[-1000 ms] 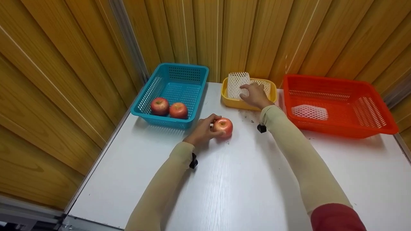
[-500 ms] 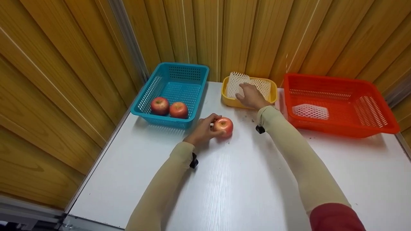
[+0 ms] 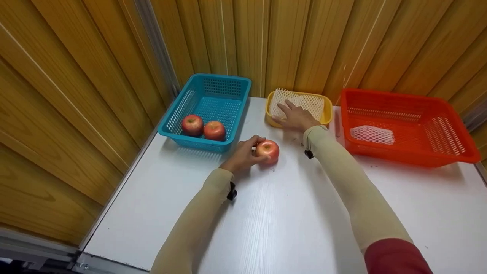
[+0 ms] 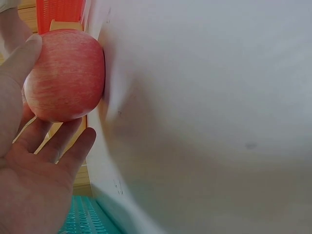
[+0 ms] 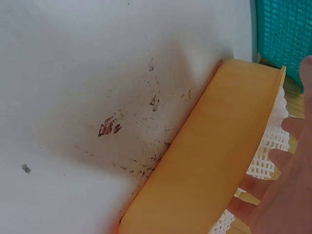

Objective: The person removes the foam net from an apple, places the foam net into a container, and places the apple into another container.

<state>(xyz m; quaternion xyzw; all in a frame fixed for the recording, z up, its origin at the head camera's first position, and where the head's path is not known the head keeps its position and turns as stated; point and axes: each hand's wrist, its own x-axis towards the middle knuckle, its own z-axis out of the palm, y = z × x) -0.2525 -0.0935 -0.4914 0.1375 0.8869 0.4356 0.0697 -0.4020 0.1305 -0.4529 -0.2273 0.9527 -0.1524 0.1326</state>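
On the white table, my left hand [image 3: 240,155] holds a red apple [image 3: 268,150] between thumb and fingers. The left wrist view shows the thumb on one side of the apple [image 4: 66,75] and the fingers beneath it. My right hand [image 3: 297,117] is over the small yellow container [image 3: 328,111], fingers spread on or just above a white foam fruit net [image 3: 283,98]. A second foam net [image 3: 314,104] lies beside it. From the right wrist, the container's wall [image 5: 200,146] hides part of the nets, so contact is hard to judge.
At the left, a teal basket [image 3: 239,110] holds two apples [image 3: 192,125]. A red basket [image 3: 403,152] stands at the right with something in a white foam net [image 3: 372,134] inside. Wooden panels [image 3: 243,38] close off the back and left.
My right hand has moved slightly lower over the yellow container and its fingers have spread. The foam net that stood up there now sits lower. My left hand keeps hold of the apple.
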